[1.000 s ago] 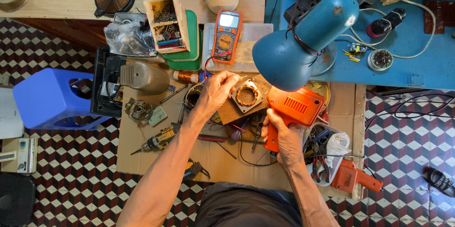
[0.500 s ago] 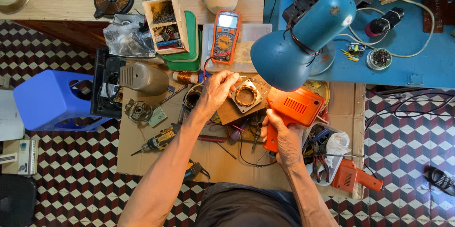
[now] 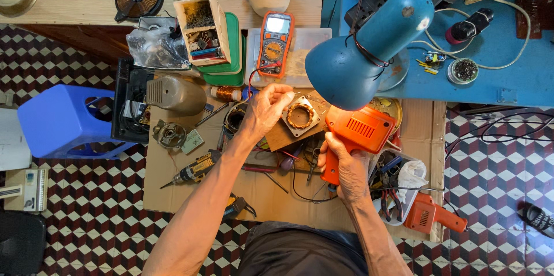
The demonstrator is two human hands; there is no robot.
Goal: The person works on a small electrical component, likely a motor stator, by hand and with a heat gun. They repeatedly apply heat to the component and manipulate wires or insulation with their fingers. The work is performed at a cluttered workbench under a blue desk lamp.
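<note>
Checkered red, white and dark floor tiles surround a sheet of cardboard [image 3: 173,186] that I am working over, with a wooden counter [image 3: 69,5] and a blue counter [image 3: 490,68] along the far edge. From the head view I see my right hand [image 3: 346,169] wrapped around the handle of an orange power tool [image 3: 360,132], its grip closed tight on that handle, the tool's body lying just under the shade of a blue desk lamp [image 3: 369,51]. My left hand [image 3: 266,109] is raised above the cardboard with the fingers curled and pinched together; whether the grip has anything small between the fingertips I cannot tell. Just beside that hand, toward the orange tool, sits a square metal plate with a copper-coloured winding [image 3: 300,115] resting on a brown block. An orange multimeter [image 3: 275,42] lies beyond my left hand on a clear box, and a yellow drill [image 3: 193,169] lies on the cardboard near my left forearm. A second orange tool [image 3: 430,212] lies off to my right, near a clutter of pliers. A blue plastic stool [image 3: 63,120] stands on the floor to my left.
</note>
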